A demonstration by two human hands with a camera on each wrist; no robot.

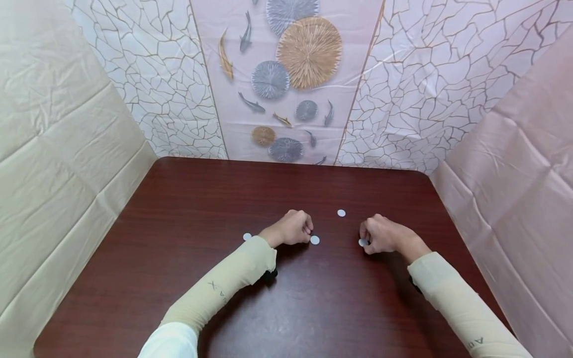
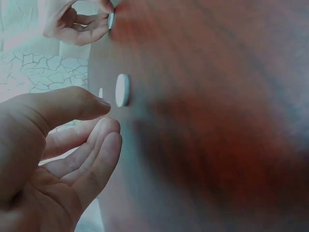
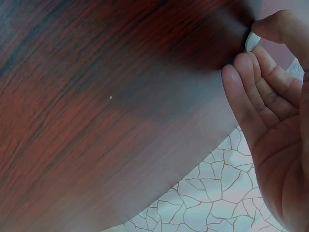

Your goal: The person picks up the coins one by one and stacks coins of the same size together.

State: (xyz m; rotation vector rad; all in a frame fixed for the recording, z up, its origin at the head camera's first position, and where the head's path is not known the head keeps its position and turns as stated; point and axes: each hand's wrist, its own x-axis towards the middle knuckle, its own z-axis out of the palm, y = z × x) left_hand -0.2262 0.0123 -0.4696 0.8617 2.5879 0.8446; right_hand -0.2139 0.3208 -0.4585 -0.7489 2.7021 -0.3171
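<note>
A dark reddish-brown, round-cornered table [image 1: 192, 199] spreads towards 6 o'clock, a pale glare [image 1: 286, 303] on it. At 12 o'clock a pale pink panel [image 1: 237, 127] shows grey and gold circles [image 1: 309, 52] and fish [image 1: 245, 33], flanked by white crackle-patterned cloth [image 1: 154, 69] at 11 and 1. Creased cream cloth [image 1: 58, 149] hangs at 9 o'clock, pinkish cloth [image 1: 519, 149] at 3.

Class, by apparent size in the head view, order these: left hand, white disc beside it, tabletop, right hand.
1. Tabletop
2. Left hand and right hand: too alike to rank
3. White disc beside the left hand
</note>
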